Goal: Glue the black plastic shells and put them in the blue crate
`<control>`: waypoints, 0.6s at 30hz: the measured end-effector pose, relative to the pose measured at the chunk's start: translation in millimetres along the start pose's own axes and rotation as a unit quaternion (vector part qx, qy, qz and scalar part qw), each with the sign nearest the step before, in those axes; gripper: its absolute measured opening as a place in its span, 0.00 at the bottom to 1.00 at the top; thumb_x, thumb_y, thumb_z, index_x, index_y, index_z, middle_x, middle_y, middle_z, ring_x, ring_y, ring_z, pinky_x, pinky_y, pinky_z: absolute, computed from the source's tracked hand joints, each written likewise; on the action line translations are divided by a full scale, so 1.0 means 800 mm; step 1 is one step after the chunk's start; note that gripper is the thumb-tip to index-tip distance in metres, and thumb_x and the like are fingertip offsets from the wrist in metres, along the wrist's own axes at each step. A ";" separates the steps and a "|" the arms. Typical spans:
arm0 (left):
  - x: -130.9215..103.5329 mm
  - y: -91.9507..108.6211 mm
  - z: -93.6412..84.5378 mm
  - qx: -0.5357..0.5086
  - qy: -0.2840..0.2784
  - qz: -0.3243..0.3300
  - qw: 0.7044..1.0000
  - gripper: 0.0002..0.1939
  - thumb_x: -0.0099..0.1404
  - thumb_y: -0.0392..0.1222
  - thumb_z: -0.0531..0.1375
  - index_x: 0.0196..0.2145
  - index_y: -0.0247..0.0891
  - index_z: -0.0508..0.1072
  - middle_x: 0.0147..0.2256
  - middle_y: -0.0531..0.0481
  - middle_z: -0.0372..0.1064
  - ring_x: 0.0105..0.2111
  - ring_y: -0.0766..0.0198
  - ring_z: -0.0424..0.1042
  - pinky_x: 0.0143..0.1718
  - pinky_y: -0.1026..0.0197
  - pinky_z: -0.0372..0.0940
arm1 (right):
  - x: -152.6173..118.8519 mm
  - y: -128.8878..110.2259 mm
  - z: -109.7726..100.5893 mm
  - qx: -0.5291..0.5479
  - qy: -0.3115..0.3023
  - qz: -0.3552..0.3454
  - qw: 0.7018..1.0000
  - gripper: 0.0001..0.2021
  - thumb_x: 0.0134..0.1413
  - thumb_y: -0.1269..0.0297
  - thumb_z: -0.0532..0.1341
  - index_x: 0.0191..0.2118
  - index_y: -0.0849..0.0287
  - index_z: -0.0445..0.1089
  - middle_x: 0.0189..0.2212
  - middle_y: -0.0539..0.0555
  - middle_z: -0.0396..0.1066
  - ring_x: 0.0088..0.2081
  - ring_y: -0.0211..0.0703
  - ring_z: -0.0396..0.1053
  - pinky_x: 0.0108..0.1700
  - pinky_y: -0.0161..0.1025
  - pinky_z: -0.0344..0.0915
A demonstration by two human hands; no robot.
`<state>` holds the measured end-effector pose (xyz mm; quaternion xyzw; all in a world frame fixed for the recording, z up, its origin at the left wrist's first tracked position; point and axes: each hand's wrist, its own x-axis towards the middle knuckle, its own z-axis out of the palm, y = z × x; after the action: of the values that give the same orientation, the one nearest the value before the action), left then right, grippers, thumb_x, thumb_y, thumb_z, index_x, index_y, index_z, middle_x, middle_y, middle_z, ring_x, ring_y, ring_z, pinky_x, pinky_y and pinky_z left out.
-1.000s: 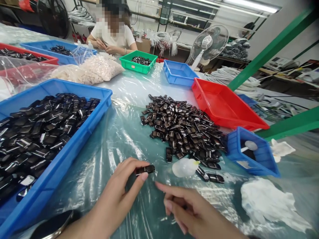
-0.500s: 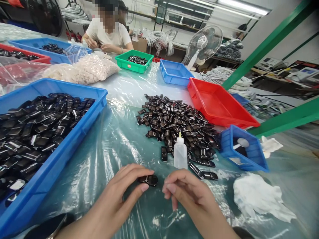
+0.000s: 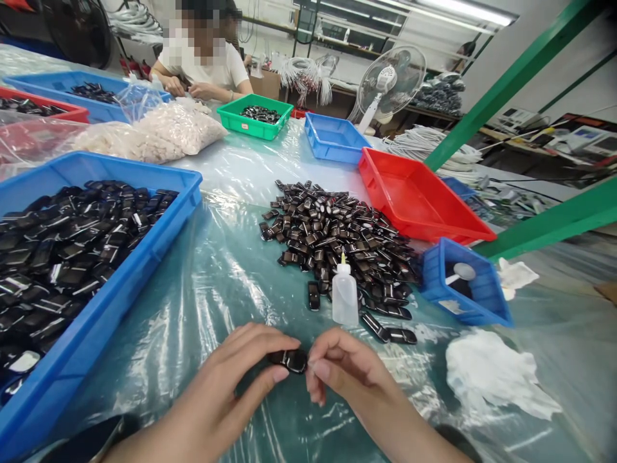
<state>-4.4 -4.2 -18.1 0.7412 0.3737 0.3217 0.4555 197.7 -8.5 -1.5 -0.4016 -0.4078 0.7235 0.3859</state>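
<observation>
Between thumb and fingers, my left hand (image 3: 243, 373) grips a small glossy black plastic casing (image 3: 293, 361) just above the table. My right hand (image 3: 340, 366) has its thumb and forefinger pinched together at the casing's right end; whether anything tiny sits in that pinch is hidden. Beyond the hands stands a translucent squeeze bottle (image 3: 345, 299) with a yellowish needle tip, upright. Behind it spreads a heap of similar black casings (image 3: 332, 225). Two more casings (image 3: 388, 331) lie to the right of the bottle.
A large blue tray (image 3: 159, 257) full of black casings takes up the left. On the right are a red tray (image 3: 424, 199), a small blue bin (image 3: 482, 302) and a crumpled white cloth (image 3: 496, 373). Farther back, a green tray (image 3: 255, 122) stands near a seated person (image 3: 207, 64).
My right hand has moved left, bringing its pinched fingertips to the end of the casing. My left hand keeps its hold. The whole view has shifted slightly.
</observation>
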 end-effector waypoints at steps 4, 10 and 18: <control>0.001 0.000 0.000 0.009 0.006 0.017 1.000 0.15 0.72 0.34 0.52 0.51 0.52 0.65 0.45 0.55 0.69 0.45 0.61 0.68 0.44 0.60 0.63 | -0.002 0.000 0.002 0.028 -0.005 0.010 1.000 0.08 0.56 0.60 0.65 0.33 0.59 0.70 0.23 0.46 0.71 0.26 0.28 0.67 0.31 0.27 0.63; 0.000 -0.003 0.001 0.014 0.009 0.037 0.999 0.14 0.72 0.34 0.53 0.51 0.50 0.65 0.45 0.54 0.70 0.45 0.61 0.68 0.44 0.60 0.63 | -0.001 0.000 0.004 0.050 -0.006 0.017 0.999 0.08 0.56 0.61 0.66 0.33 0.59 0.71 0.23 0.46 0.71 0.26 0.28 0.66 0.31 0.27 0.61; -0.002 -0.001 -0.002 0.034 0.020 0.085 0.996 0.13 0.73 0.36 0.52 0.52 0.47 0.64 0.46 0.51 0.70 0.47 0.62 0.68 0.46 0.62 0.63 | -0.009 -0.007 0.004 0.052 -0.006 0.009 0.999 0.07 0.57 0.62 0.66 0.33 0.59 0.71 0.23 0.46 0.70 0.26 0.28 0.66 0.31 0.27 0.61</control>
<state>-6.3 -4.6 -18.5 0.7787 0.3290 0.3614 0.3933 199.0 -13.9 6.4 -0.3805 -0.3685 0.7492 0.3976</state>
